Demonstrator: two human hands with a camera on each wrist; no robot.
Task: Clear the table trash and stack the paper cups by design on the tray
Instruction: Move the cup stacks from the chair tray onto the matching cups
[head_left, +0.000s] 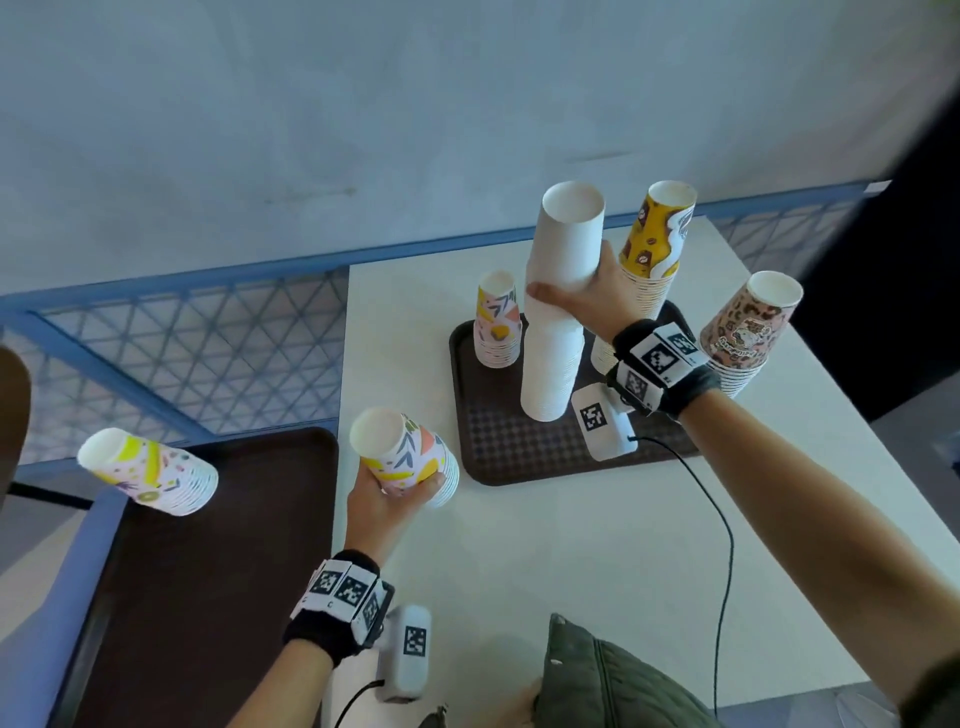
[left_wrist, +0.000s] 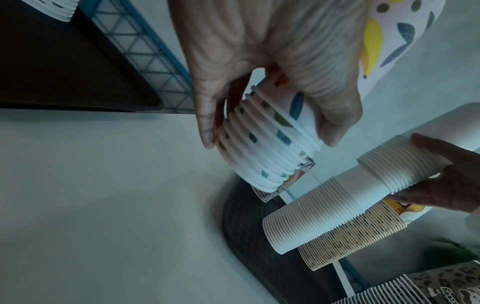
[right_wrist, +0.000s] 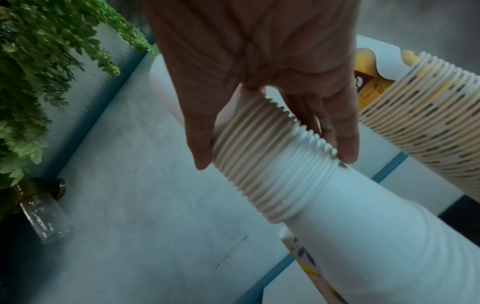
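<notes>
Six cup stacks show. Three stand on the tray (head_left: 470, 415) on the white surface (head_left: 571, 545): a leaf-print stack (head_left: 497, 322) at its far left, a tall white stack (head_left: 558, 312) in the middle, a yellow stack (head_left: 655, 244) at the far right. The right hand (head_left: 597, 296) has its fingers (right_wrist: 345, 144) wrapped round the white stack. The left hand (head_left: 387, 499) grips a second leaf-print stack (head_left: 410, 452), tilted, left of the tray. A leopard-print stack (head_left: 748, 332) stands on the surface to the right; a confetti stack (head_left: 150, 473) lies on a second tray (head_left: 208, 597) at the left.
</notes>
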